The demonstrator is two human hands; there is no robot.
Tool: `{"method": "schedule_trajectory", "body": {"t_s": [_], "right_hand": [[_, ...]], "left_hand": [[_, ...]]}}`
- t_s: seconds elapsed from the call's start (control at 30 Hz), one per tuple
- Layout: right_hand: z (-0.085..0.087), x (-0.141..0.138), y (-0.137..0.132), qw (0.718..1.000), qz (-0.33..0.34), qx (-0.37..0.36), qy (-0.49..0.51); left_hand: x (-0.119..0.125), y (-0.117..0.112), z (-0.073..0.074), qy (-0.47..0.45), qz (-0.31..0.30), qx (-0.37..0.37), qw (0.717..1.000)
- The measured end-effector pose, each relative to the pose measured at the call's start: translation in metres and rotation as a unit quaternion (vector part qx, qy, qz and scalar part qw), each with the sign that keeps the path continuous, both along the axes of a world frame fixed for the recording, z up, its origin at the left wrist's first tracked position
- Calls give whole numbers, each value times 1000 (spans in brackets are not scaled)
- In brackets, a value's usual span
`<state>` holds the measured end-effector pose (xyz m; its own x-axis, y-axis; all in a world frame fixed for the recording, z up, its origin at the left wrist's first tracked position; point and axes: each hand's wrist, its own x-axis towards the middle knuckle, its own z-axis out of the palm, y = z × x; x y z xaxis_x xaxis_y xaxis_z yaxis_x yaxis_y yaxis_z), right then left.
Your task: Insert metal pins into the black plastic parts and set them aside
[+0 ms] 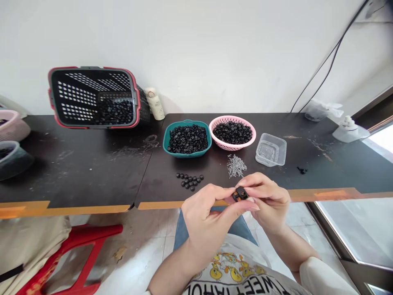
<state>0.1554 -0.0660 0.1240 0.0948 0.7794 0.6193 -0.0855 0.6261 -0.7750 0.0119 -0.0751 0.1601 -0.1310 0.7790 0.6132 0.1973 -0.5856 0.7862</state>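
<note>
We can't make out the small black-and-orange piece held between the left hand and the right hand, which hide most of it. Right of the teal basket, the metal pins are too fine to count, the contents of the clear plastic tub are too small to tell, and so is the black clump. Far left of it, the edge cuts off a pink basket and a grey bowl.

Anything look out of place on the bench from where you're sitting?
Yes. The red-rimmed plastic basket lies tipped on its side, with black pieces heaped inside it, so they could spill. A small black clump also sits alone at the right, apart from the other pieces.
</note>
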Motion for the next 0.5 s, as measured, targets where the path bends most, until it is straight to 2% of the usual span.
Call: {"method": "schedule_trajectory", "body": {"t_s": [0.17,0.3,0.4,0.5], "right_hand": [[-1,7,15,1000,10,6,-10],[0,10,34,1000,16,-26,2],[-4,10,54,996,35,-72,41],[-11,10,77,979,81,-161,100]], "left_hand": [[2,20,-2,44,8,50,998],[6,52,-5,86,-4,107,990],[10,84,-8,65,-88,59,992],[12,113,-17,28,-165,-21,986]]}}
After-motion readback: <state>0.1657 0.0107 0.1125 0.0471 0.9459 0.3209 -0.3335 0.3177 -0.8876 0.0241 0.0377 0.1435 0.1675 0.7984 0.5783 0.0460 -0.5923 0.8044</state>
